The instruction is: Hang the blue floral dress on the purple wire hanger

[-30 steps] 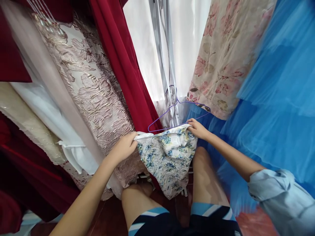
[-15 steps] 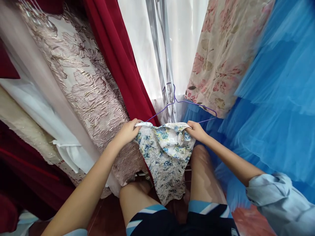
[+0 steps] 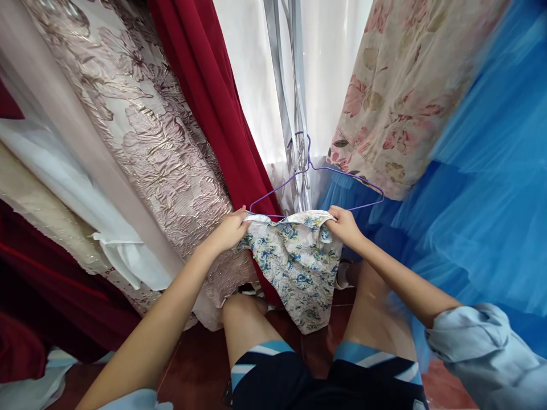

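Currently, the left hand (image 3: 233,229) pinches one upper corner of a blue-and-white floral garment (image 3: 294,265), and the right hand (image 3: 343,226) pinches the other, so its top edge spans the 2 hands and the rest hangs down between the knees, above the reddish floor (image 3: 192,364). Behind that edge a purple hanger (image 3: 309,164) reaches upward; whether the cloth is attached to it, I cannot tell. Pink brocade (image 3: 158,154) hangs beside the left hand, blue tulle (image 3: 482,210) to the right.
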`<state>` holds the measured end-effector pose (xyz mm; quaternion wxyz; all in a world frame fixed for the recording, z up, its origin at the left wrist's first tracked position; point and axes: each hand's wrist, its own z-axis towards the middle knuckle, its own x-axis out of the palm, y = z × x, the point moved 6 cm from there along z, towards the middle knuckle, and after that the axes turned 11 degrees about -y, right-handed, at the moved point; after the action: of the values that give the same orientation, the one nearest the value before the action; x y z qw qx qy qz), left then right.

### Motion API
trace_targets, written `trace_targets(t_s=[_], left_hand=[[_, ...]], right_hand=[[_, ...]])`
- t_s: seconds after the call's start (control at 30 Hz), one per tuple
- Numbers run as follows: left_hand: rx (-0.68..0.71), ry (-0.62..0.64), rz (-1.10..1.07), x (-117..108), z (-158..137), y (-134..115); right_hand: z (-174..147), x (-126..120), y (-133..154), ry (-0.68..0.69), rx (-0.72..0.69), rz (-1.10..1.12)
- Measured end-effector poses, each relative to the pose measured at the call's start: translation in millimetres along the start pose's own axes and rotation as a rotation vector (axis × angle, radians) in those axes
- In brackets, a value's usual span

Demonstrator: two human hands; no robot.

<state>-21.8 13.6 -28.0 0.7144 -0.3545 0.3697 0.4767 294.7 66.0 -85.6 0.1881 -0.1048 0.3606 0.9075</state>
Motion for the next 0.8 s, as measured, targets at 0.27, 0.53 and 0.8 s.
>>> trace_targets(t_s=[0.27,0.53,0.8], left_hand=[[-0.014,-0.241,-0.18,-22,39,-40],[0.136,-0.291,-0.418,-17,72,-97],[0.043,-0.389,-0.302,-4,71,-86]], right_hand=[[-2,1,7,0.015,0.149,0.094],[-12,5,7,0.033,0.183,0.124],[-6,-19,16,0.029,-0.051,0.006]])
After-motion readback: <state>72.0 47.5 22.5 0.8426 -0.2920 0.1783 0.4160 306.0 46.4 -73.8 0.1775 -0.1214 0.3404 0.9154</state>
